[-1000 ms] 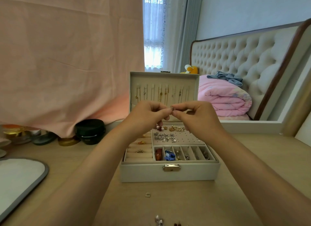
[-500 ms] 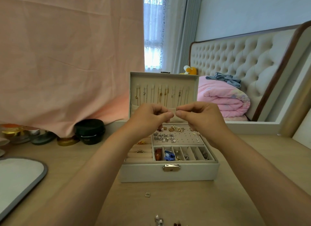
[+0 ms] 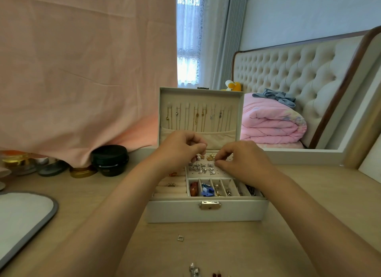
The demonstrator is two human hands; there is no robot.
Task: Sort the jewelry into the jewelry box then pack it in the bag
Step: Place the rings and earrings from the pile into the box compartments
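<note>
**Lowering both hands onto the stud panel**

Half a second ago I had both hands raised in front of the lid, fingertips meeting over something small. Now they have dropped to the jewelry box (image 3: 206, 213) at centre frame and moved apart. My right hand (image 3: 244, 163) sits over the perforated stud panel (image 3: 203, 172), thumb and forefinger pinched narrow on a tiny piece (image 3: 214, 159) at the panel's far edge; it is too small for me to name. My left hand (image 3: 181, 146) hovers just left of it, fingers curled with the thumb against the forefinger. I cannot tell whether it holds anything.

The box has not shifted. Its lid (image 3: 199, 92) stands upright with necklaces (image 3: 198, 117) hanging inside, and the front compartments hold mixed pieces. On the surface (image 3: 288, 245) below the box, a small square charm (image 3: 180, 238) and a few loose pieces (image 3: 193, 270) at the bottom edge lie where they were. A black jar (image 3: 110, 160) sits at mid-left under the pink cloth (image 3: 82, 70).
</note>
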